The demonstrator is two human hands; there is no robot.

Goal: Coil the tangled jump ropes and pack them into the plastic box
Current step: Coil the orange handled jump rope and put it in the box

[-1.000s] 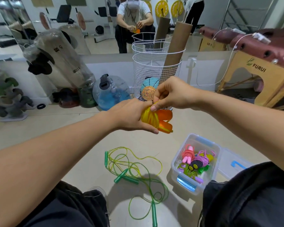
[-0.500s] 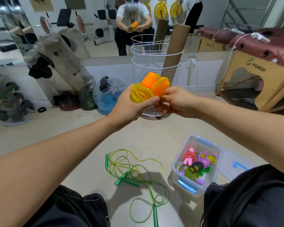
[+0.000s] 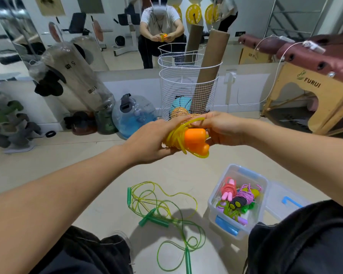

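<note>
Yellow jump rope (image 3: 175, 138), coiled, with orange handles (image 3: 195, 140) — held at frame centre, left hand (image 3: 151, 141) gripping the coil, right hand (image 3: 224, 129) pinching a loop. Green jump rope (image 3: 162, 210) lies tangled on the floor, lower centre — plastic box (image 3: 244, 175) lower right, holding coiled ropes.

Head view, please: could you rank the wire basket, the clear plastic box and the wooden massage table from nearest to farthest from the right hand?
1. The wire basket stands just behind the right hand, against the mirror wall.
2. The clear plastic box sits on the floor, below and slightly right of the hand.
3. The wooden massage table stands far off to the right.
</note>
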